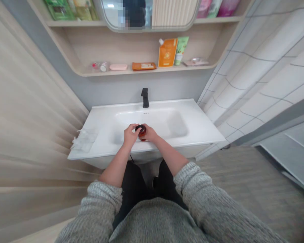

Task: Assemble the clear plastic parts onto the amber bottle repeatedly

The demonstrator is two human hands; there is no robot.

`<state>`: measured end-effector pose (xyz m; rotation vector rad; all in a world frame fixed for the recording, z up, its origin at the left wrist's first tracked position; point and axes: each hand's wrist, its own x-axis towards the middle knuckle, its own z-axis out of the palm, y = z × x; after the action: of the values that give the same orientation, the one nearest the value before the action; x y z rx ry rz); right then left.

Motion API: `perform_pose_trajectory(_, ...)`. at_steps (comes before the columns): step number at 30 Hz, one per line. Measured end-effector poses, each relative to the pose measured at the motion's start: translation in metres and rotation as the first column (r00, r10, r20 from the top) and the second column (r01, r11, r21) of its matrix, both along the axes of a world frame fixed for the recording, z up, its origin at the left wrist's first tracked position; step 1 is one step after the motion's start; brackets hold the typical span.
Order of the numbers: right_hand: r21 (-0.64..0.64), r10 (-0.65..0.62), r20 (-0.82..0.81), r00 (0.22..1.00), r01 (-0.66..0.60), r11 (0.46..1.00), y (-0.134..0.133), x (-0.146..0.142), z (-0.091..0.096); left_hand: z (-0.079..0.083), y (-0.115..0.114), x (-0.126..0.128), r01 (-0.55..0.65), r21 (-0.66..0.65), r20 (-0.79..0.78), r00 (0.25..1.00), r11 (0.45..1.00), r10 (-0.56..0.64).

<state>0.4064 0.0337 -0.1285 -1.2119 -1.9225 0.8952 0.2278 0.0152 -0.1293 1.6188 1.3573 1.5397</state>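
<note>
Over the front part of the white sink (pixel 178 135), both hands hold a small reddish-brown jar or bottle (pixel 142 135) with a dark top. My left hand (pixel 130 135) is closed at its left side, with thumb and fingers on the dark top. From the right, my right hand (pixel 150 133) wraps round its body, and part of those fingers is hidden behind it. What the container holds cannot be made out. Behind it a black faucet (pixel 145 98) stands at the back of the sink.
A clear plastic bag (pixel 84 140) lies on the counter's left end. Above, a shelf (pixel 121 72) bears an orange pouch (pixel 167 52), a green tube (pixel 181 50), an orange packet (pixel 144 66), a pink case (pixel 118 67) and small bottles (pixel 103 66). Curtains hang at both sides.
</note>
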Motion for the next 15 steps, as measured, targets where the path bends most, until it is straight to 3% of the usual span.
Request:
perform_pose_trajectory(6,0.023,0.046,-0.029,0.999,-0.045,0.999,-0.002,-0.001,0.000,0.012,-0.011,0.000,-0.061,-0.011,-0.065,0.996,0.998,0.060)
perform_pose_trajectory(9,0.010,0.117,-0.145,0.982,-0.116,0.993,-0.001,-0.002,-0.005,0.029,-0.015,-0.009,-0.079,-0.031,-0.047,0.996,0.996,0.078)
perform_pose_trajectory(12,-0.042,0.128,-0.273,0.953,-0.144,0.989,0.003,-0.004,-0.009,0.065,-0.014,-0.033,-0.144,0.000,-0.109,0.984,0.990,0.143)
perform_pose_trajectory(15,-0.082,0.026,-0.297,0.955,-0.053,0.995,0.006,-0.005,-0.010,0.115,-0.007,-0.072,-0.278,0.023,-0.261,0.926,0.960,0.274)
